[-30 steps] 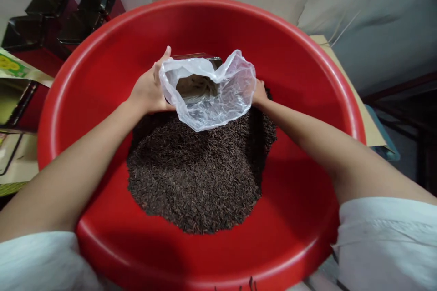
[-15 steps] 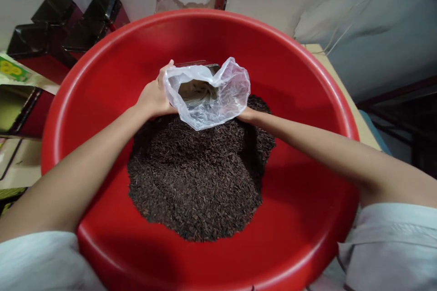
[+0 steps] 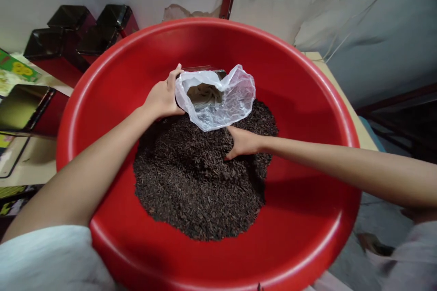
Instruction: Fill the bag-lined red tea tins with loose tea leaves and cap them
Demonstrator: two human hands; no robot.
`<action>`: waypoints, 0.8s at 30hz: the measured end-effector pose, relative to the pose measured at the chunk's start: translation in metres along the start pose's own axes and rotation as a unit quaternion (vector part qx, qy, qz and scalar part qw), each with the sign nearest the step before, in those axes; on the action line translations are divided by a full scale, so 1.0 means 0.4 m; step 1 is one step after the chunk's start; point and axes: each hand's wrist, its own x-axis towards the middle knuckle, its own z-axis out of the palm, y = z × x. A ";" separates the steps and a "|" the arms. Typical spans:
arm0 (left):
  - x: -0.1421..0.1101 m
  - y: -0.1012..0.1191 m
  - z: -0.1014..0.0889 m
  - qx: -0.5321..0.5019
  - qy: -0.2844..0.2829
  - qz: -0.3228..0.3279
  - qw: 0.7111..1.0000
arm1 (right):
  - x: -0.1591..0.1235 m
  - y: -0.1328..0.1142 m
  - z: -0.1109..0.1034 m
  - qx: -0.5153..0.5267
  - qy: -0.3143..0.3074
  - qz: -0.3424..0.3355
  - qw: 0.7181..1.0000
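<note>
A big red basin (image 3: 307, 86) fills the view and holds a heap of dark loose tea leaves (image 3: 201, 186). At the heap's far side stands a metal tin lined with a clear plastic bag (image 3: 221, 100), its mouth open toward me. My left hand (image 3: 164, 97) grips the tin and the bag's edge on the left side. My right hand (image 3: 243, 142) lies on the tea just below the bag, fingers curled down into the leaves.
Dark red and black tins (image 3: 82, 32) stand against the wall at the back left. More open tins and printed packaging (image 3: 20, 109) lie to the left of the basin. A beige board (image 3: 327, 66) shows behind the basin's right rim.
My right hand has left the bag's right side and come down onto the tea in front of it. The left hand keeps its hold. The view has shifted a little.
</note>
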 end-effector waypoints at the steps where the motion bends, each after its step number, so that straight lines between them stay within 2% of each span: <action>1: 0.001 0.008 -0.007 -0.002 -0.015 -0.005 1.000 | -0.013 -0.006 0.011 0.002 0.010 0.018 1.000; 5: 0.002 0.032 -0.026 -0.009 -0.053 -0.029 0.998 | -0.057 -0.032 0.045 0.035 0.055 0.064 0.996; 8: 0.003 0.037 -0.029 -0.013 -0.057 -0.033 0.998 | -0.078 -0.045 0.057 0.068 0.054 0.055 0.995; 12: 0.002 0.038 -0.029 -0.014 -0.057 -0.030 0.998 | -0.099 -0.061 0.054 0.169 0.000 0.035 0.985; 15: 0.001 0.042 -0.030 -0.009 -0.050 -0.028 0.998 | -0.122 -0.087 0.041 0.255 -0.047 0.058 0.964; 18: 0.002 0.046 -0.030 -0.008 -0.051 -0.026 0.998 | -0.150 -0.126 0.024 0.313 -0.089 0.049 0.944; 24: 0.006 0.055 -0.032 0.005 -0.072 -0.039 0.997 | -0.193 -0.199 -0.022 0.338 -0.133 -0.040 0.931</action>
